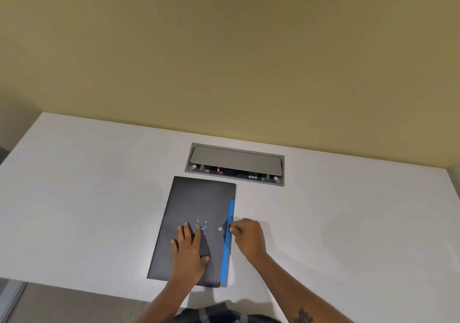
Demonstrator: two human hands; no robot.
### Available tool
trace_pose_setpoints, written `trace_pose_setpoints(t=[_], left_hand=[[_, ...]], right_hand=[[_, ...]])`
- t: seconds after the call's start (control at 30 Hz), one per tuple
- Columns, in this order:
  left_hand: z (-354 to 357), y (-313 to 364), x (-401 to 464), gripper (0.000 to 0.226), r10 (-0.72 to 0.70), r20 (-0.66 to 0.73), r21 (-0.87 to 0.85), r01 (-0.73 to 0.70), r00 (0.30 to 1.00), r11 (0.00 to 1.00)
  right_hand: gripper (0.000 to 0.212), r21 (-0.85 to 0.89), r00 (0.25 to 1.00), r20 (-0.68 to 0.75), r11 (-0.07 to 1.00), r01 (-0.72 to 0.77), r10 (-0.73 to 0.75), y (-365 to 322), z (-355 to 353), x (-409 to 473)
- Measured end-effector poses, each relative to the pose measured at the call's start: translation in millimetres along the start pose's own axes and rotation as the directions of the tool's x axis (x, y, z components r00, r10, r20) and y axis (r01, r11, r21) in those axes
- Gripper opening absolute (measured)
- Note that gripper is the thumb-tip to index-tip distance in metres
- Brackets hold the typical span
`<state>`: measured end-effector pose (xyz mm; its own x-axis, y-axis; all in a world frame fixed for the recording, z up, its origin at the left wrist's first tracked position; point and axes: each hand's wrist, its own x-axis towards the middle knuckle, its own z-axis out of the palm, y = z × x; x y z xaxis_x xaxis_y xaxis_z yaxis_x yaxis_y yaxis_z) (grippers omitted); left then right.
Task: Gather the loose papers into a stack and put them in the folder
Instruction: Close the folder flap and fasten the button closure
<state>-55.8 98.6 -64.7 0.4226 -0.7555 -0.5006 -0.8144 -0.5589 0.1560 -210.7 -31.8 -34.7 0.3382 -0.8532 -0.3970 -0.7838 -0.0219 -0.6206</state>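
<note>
A black folder (199, 203) lies closed on the white desk (99, 198), its near edge close to the desk's front. A blue strip (227, 248) runs along its right edge, and a small round snap (220, 228) sits on the cover. My left hand (190, 250) rests flat on the cover with fingers spread. My right hand (247, 235) is at the folder's right edge, fingertips pinching the blue strip and a dark tab there. No loose papers are visible.
A grey cable box (235, 164) with its lid raised is set into the desk just behind the folder. A yellow wall (224, 49) rises behind the desk. The desk's front edge runs just below the folder.
</note>
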Motion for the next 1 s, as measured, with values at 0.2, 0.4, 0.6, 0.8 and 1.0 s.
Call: trace_pose_setpoints(t=[0.2,0.4,0.6,0.8,1.0], left_hand=[[2.4,-2.0,0.6,0.094,0.002,0.012,-0.002,-0.002,1.0,1.0],[4.7,-6.3,-0.4,0.093,0.029,-0.001,-0.078,-0.029,1.0,0.997],[6.8,-11.5,-1.0,0.09,0.052,-0.003,-0.09,-0.052,0.999,0.995],[7.5,-14.0,-0.7,0.09,0.06,0.002,-0.061,-0.06,0.998,0.996],[10.1,-15.0,0.7,0.091,0.064,-0.008,-0.074,-0.065,0.998,0.995]], right_hand=[[0.02,-0.145,0.996,0.066,0.987,0.074,-0.065,-20.2,12.1,6.4],[0.025,-0.212,0.994,0.107,0.976,0.057,-0.035,-28.1,29.4,7.1],[0.025,-0.238,0.997,0.08,0.971,0.002,0.017,-29.5,37.0,10.6],[0.032,-0.234,0.991,0.061,0.967,-0.1,0.117,-33.0,39.4,14.3],[0.03,-0.314,0.992,0.09,0.948,-0.061,0.094,-35.9,41.0,19.1]])
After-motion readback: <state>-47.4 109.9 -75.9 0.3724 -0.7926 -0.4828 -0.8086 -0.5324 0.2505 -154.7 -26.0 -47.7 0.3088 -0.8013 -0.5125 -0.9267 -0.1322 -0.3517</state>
